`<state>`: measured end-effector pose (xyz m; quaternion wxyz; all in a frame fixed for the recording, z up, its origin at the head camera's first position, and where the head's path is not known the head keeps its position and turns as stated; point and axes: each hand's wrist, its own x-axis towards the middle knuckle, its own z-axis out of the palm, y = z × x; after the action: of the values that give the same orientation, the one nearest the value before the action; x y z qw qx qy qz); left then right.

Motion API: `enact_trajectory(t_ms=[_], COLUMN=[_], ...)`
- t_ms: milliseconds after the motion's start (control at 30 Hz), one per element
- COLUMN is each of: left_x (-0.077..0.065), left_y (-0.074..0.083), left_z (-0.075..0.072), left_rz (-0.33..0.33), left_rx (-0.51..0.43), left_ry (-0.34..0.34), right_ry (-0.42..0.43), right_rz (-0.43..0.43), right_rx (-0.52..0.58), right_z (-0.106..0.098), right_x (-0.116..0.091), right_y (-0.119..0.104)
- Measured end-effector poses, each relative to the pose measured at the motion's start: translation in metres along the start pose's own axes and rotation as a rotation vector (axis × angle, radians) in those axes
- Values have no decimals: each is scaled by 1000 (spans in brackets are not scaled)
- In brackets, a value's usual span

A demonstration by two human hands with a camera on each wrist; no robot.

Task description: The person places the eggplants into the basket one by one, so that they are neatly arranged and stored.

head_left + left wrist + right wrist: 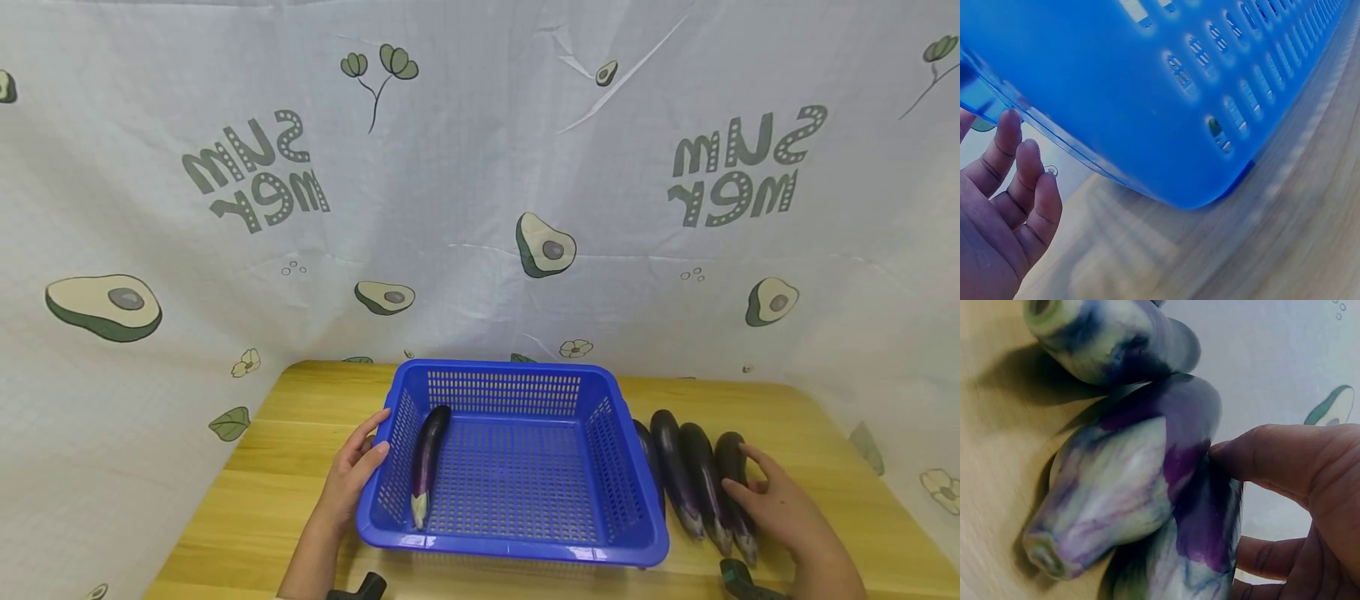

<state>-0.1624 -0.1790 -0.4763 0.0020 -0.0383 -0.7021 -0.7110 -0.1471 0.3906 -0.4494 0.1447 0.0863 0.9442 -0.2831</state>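
Note:
A blue plastic basket (510, 548) with slotted walls stands on the wooden table, and one dark purple eggplant (426, 467) lies along its left side. My left hand (352, 467) holds the basket's left rim, thumb and index finger on it; in the left wrist view the other fingers curl loosely beneath the rim. To the right of the basket, several eggplants (677, 475) lie side by side. Around the outermost eggplant (1210, 512) my right hand (780, 504) has its thumb on one side and its fingers on the other. Their tips are partly hidden behind it.
The wooden table (247, 492) ends in a rounded edge at the back. Directly behind hangs a pale cloth (450, 167) printed with avocados and flowers. The leftmost of the loose eggplants is partly covered by the basket's right wall. Dark wrist gear (746, 581) shows by the right wrist.

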Motion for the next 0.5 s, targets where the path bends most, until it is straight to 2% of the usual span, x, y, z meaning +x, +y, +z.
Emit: enact_trajectory(t_ms=[300,500], left_x=[0,0], left_y=[-1,1], left_z=[0,-1], left_rz=[5,4], left_rx=[-8,-10], left_ry=[2,-4], right_ry=[42,75], right_rz=[2,21], right_rx=[59,94], right_z=[-5,-19], right_x=[-1,-12], right_y=[0,-15])
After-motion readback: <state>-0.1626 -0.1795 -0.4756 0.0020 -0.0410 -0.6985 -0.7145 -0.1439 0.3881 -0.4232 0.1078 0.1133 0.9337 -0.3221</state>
